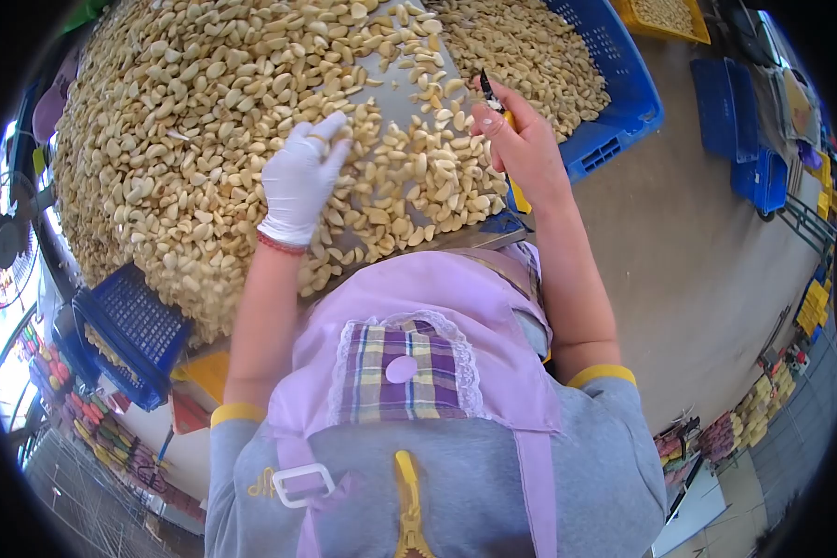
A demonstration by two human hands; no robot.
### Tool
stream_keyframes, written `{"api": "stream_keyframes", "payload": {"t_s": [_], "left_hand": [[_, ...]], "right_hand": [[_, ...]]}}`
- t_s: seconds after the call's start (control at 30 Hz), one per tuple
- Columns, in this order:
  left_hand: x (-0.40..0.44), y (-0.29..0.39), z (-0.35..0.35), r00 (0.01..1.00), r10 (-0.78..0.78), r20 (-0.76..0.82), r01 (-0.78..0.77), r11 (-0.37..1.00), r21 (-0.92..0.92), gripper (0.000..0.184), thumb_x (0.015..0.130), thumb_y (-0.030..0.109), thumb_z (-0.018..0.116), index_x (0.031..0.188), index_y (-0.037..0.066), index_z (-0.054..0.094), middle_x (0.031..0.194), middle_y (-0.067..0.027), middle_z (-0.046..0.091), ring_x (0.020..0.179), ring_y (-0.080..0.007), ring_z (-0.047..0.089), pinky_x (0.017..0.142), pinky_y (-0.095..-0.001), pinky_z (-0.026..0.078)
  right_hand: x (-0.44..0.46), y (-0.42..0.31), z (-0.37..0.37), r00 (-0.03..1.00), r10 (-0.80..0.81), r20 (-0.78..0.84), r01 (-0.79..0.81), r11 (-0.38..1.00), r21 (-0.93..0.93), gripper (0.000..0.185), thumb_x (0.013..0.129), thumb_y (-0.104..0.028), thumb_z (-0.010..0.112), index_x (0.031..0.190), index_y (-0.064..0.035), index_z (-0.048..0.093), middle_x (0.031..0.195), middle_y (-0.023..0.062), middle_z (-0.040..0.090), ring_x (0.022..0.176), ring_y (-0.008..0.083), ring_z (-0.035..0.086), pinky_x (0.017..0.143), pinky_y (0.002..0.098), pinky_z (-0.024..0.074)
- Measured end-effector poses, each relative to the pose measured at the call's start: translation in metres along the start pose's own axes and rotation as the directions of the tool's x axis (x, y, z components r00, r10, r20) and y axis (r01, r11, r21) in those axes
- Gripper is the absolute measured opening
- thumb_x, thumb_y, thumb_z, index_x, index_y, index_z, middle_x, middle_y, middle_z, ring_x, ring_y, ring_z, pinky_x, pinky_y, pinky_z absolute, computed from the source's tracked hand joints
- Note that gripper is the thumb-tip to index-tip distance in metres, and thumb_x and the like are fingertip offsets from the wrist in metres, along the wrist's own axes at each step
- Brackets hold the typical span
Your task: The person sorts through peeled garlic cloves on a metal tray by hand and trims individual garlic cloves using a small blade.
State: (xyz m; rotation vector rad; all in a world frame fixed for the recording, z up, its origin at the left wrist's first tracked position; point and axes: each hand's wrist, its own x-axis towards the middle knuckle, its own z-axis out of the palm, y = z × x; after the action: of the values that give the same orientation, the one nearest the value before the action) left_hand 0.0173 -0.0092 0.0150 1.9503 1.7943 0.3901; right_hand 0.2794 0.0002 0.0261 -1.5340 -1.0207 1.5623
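A large heap of pale, curved kernels that look like cashew nuts (195, 112) covers the work table in front of me. Over the heap's near middle is my left hand (299, 177), in a white glove, its thumb and forefinger apart and no nut clearly visible between them. My right hand (528, 149), bare, is closed around a knife (519, 197) with a yellow handle and a dark pointed tip directed away from me. Below both hands, loose nuts (437, 181) lie scattered on a grey metal surface (398, 91).
A blue perforated crate (637, 102) full of nuts stands at the far right of the heap. Another blue basket (144, 321) sits at the near left. Farther right are a yellow crate (665, 20), blue bins (724, 107) and brown floor (679, 270). A fan (11, 240) stands left.
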Motion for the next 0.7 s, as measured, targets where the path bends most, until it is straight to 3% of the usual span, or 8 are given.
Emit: {"api": "stream_keyframes", "payload": {"t_s": [0.13, 0.23, 0.27, 0.3, 0.37, 0.5, 0.63, 0.7], "left_hand": [[0.006, 0.046, 0.003, 0.933, 0.217, 0.287, -0.180, 0.972, -0.149, 0.027, 0.086, 0.034, 0.062, 0.104, 0.014, 0.065, 0.088, -0.0065, 0.065, 0.068, -0.0219, 0.064, 0.062, -0.0334, 0.050], [0.007, 0.048, 0.030, 0.891, 0.246, 0.380, -0.273, 0.962, 0.017, 0.022, 0.085, 0.032, 0.062, 0.096, 0.013, 0.065, 0.089, -0.0060, 0.066, 0.069, -0.0220, 0.064, 0.063, -0.0335, 0.050], [0.010, 0.045, 0.031, 0.909, 0.223, 0.352, -0.196, 0.974, -0.111, 0.025, 0.081, 0.026, 0.069, 0.100, 0.010, 0.065, 0.075, -0.0051, 0.061, 0.063, -0.0187, 0.061, 0.059, -0.0319, 0.047], [0.018, 0.052, 0.018, 0.840, 0.048, 0.540, 0.085, 0.972, -0.220, 0.027, 0.082, 0.024, 0.067, 0.104, 0.009, 0.062, 0.075, -0.0022, 0.061, 0.059, -0.0119, 0.058, 0.052, -0.0263, 0.044], [0.014, 0.025, 0.019, 0.806, 0.060, 0.589, 0.511, 0.432, -0.743, 0.032, 0.082, 0.022, 0.067, 0.109, 0.007, 0.058, 0.078, -0.0018, 0.060, 0.057, -0.0068, 0.055, 0.046, -0.0193, 0.038], [0.006, 0.010, 0.007, 0.867, 0.258, 0.427, 0.422, 0.077, -0.903, 0.040, 0.080, 0.026, 0.072, 0.110, 0.005, 0.056, 0.086, -0.0047, 0.062, 0.053, -0.0068, 0.053, 0.041, -0.0153, 0.034], [0.001, 0.038, 0.009, 0.827, 0.201, 0.525, 0.308, 0.619, -0.722, 0.031, 0.085, 0.031, 0.066, 0.106, 0.008, 0.061, 0.089, -0.0068, 0.066, 0.062, -0.0146, 0.064, 0.043, -0.0238, 0.042], [-0.015, 0.052, 0.039, 0.847, 0.359, 0.392, -0.249, 0.920, -0.303, 0.026, 0.086, 0.029, 0.064, 0.102, 0.009, 0.064, 0.089, -0.0082, 0.066, 0.064, -0.0192, 0.064, 0.047, -0.0300, 0.046]], "right_hand": [[0.000, 0.003, -0.011, 0.996, 0.054, -0.074, -0.046, 0.994, 0.096, 0.046, 0.093, -0.031, 0.059, 0.129, -0.0031, 0.053, 0.080, 0.0009, 0.059, 0.050, 0.0015, 0.043, 0.045, 0.0171, 0.0359], [-0.002, -0.003, -0.018, 0.997, 0.015, -0.076, -0.007, 0.994, 0.111, 0.046, 0.094, -0.032, 0.058, 0.129, -0.0026, 0.053, 0.079, 0.0010, 0.058, 0.050, 0.0019, 0.043, 0.045, 0.0169, 0.0351], [-0.002, -0.003, -0.020, 0.996, -0.002, -0.084, 0.013, 0.992, 0.128, 0.046, 0.093, -0.032, 0.058, 0.129, -0.0025, 0.053, 0.079, 0.0009, 0.058, 0.050, 0.0020, 0.043, 0.045, 0.0169, 0.0350], [-0.003, -0.003, -0.022, 0.996, -0.017, -0.092, 0.030, 0.989, 0.144, 0.046, 0.093, -0.032, 0.058, 0.128, -0.0024, 0.053, 0.079, 0.0009, 0.058, 0.050, 0.0022, 0.043, 0.045, 0.0170, 0.0349], [-0.003, -0.001, -0.026, 0.994, -0.022, -0.105, 0.039, 0.984, 0.171, 0.046, 0.093, -0.032, 0.058, 0.128, -0.0021, 0.054, 0.078, 0.0008, 0.058, 0.050, 0.0025, 0.044, 0.044, 0.0172, 0.0349], [0.000, 0.005, -0.030, 0.992, 0.023, -0.128, 0.009, 0.970, 0.242, 0.042, 0.092, -0.032, 0.060, 0.123, -0.0032, 0.056, 0.075, 0.0006, 0.058, 0.049, 0.0025, 0.045, 0.043, 0.0186, 0.0355], [0.004, 0.005, -0.030, 0.992, 0.043, -0.114, -0.014, 0.968, 0.249, 0.047, 0.092, -0.033, 0.060, 0.126, -0.0015, 0.054, 0.076, 0.0010, 0.058, 0.049, 0.0039, 0.045, 0.042, 0.0184, 0.0359], [0.003, -0.001, -0.028, 0.994, 0.039, -0.102, -0.012, 0.968, 0.252, 0.047, 0.093, -0.033, 0.060, 0.127, -0.0016, 0.054, 0.075, 0.0008, 0.058, 0.049, 0.0041, 0.045, 0.042, 0.0183, 0.0358]]}}
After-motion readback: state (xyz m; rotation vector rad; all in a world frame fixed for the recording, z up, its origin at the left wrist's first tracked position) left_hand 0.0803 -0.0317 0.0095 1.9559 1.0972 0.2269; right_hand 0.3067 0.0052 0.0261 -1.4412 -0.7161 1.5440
